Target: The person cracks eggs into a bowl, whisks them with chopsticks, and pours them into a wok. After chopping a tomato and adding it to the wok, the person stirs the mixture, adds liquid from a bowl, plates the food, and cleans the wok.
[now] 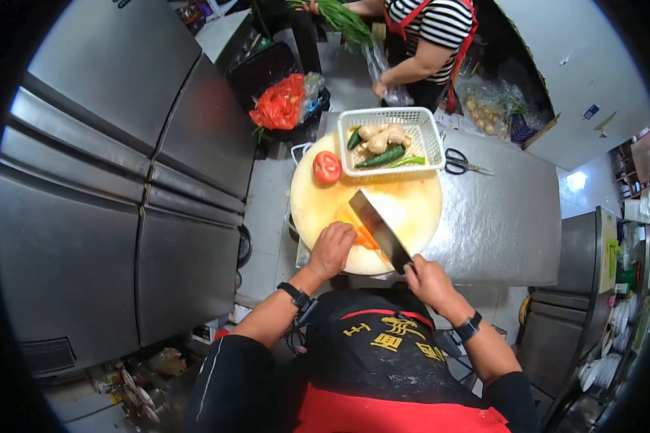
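Observation:
My right hand (431,283) is wrapped round the handle of a cleaver (380,229). The broad dark blade stands slanted over a round cutting board (311,207), beside thin orange slices that look like carrot (365,237). With fingers curled, my left hand (332,249) presses on these slices from the left, close to the blade; its fingertips are partly hidden. A red tomato (326,167) lies farther back on the board. Overlapping the board's far edge is a white plastic basket (435,142) with ginger (380,139), cucumbers (380,156) and a green pepper (408,162) in it.
Black-handled scissors (461,163) lie on the steel table (505,216) right of the basket. Across the table, another person (430,36) holds green stalks (339,20) and a clear bag. A bin with a red bag (280,101) stands back left, by steel refrigerators (87,195).

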